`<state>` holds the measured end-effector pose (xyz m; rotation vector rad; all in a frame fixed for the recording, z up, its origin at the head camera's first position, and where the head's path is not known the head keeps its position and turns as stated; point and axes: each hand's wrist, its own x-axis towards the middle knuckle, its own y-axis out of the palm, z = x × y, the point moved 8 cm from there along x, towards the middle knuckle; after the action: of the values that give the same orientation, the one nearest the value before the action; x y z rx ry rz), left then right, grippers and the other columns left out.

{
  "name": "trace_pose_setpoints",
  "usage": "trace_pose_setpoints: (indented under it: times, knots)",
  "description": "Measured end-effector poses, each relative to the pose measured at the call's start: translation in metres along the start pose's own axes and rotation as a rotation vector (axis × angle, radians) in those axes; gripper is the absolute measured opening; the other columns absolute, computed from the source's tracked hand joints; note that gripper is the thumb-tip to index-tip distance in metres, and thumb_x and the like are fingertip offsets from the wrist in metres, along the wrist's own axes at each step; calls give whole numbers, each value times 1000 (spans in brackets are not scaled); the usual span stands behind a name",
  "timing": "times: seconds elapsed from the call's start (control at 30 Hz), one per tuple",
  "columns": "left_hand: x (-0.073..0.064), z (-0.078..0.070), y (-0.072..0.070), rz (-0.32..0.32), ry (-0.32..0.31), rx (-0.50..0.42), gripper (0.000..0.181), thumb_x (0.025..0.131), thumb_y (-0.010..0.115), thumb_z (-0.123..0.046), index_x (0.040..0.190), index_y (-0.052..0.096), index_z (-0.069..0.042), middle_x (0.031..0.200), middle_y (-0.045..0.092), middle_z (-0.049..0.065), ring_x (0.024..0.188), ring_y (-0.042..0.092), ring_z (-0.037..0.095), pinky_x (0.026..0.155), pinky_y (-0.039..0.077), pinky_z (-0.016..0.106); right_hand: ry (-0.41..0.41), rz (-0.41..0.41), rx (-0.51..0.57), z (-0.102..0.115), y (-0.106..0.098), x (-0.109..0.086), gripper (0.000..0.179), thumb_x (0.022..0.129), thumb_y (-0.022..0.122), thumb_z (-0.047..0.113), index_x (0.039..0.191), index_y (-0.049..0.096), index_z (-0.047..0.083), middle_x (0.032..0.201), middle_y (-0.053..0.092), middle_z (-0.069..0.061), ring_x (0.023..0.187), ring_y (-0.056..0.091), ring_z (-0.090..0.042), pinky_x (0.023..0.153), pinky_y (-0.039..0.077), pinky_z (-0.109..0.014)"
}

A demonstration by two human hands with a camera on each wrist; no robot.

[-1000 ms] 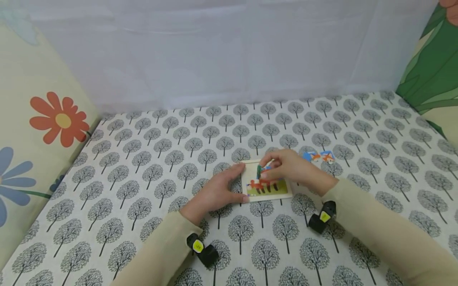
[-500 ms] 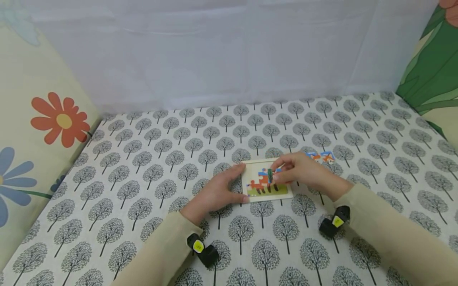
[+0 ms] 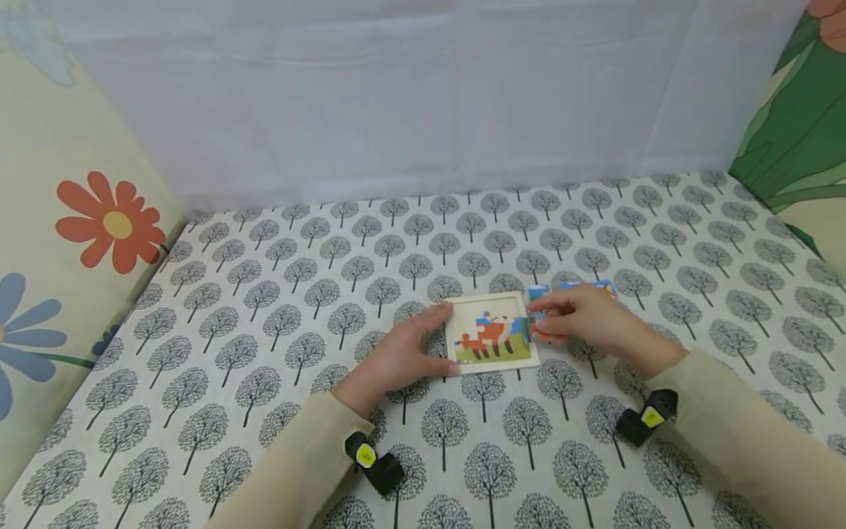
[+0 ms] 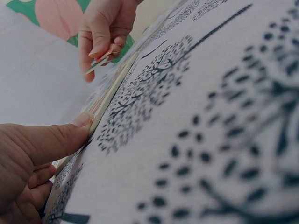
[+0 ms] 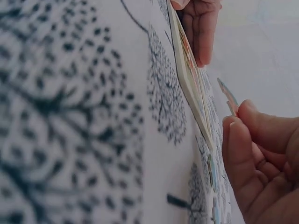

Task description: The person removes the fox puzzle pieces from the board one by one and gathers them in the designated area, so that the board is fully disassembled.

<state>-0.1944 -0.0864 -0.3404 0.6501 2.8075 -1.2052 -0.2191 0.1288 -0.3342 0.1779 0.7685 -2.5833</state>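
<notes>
A shallow, pale puzzle tray (image 3: 464,317) lies on the cloth. Fitted pieces (image 3: 492,336) inside show part of an orange fox on green ground; the upper left of the tray shows bare base. My left hand (image 3: 396,358) holds the tray's left side, thumb at the near corner and fingertips at the far corner. In the left wrist view, the thumb presses the tray's edge. Between thumb and fingers, my right hand (image 3: 591,319) pinches a thin puzzle piece (image 5: 229,97) just off the tray's right edge, raised above the cloth. Its picture is mostly hidden by the fingers.
Loose puzzle pieces (image 3: 538,292) with blue on them lie beyond and beside the right hand, partly covered by it. The tree-print cloth (image 3: 317,294) spreads all round. A white sheet (image 3: 396,95) hangs behind, and flower-print panels (image 3: 40,220) stand at the sides.
My right hand has moved right with the pinched piece, from above the tray to just past its right edge, uncovering more fitted pieces. My left hand and the tray have stayed put.
</notes>
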Motion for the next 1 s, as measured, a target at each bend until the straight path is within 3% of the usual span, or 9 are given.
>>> trace_pose_setpoints:
  times: [0.23, 0.83, 1.0]
  knots:
    - [0, 2, 0, -5, -8, 13, 93, 69, 80, -24, 146, 27, -15, 152, 22, -2, 141, 19, 20, 115, 15, 39, 31, -26, 85, -8, -7, -2, 25, 83, 67, 10, 101, 56, -5, 80, 65, -8, 69, 62, -15, 65, 56, -29]
    - [0, -1, -1, -5, 22, 13, 93, 70, 79, -24, 146, 27, -14, 152, 22, 0, 141, 19, 21, 115, 15, 40, 66, -102, -49, -12, -14, 2, 25, 84, 68, 16, 100, 61, -1, 85, 64, -9, 71, 62, -14, 66, 56, -28]
    - [-1, -1, -1, -6, 19, 15, 93, 69, 79, -24, 146, 27, -13, 152, 22, 0, 141, 19, 21, 115, 15, 40, 39, -138, -201, -8, -17, 2, 25, 82, 70, 23, 96, 65, 4, 81, 63, -5, 71, 58, -14, 63, 51, -26]
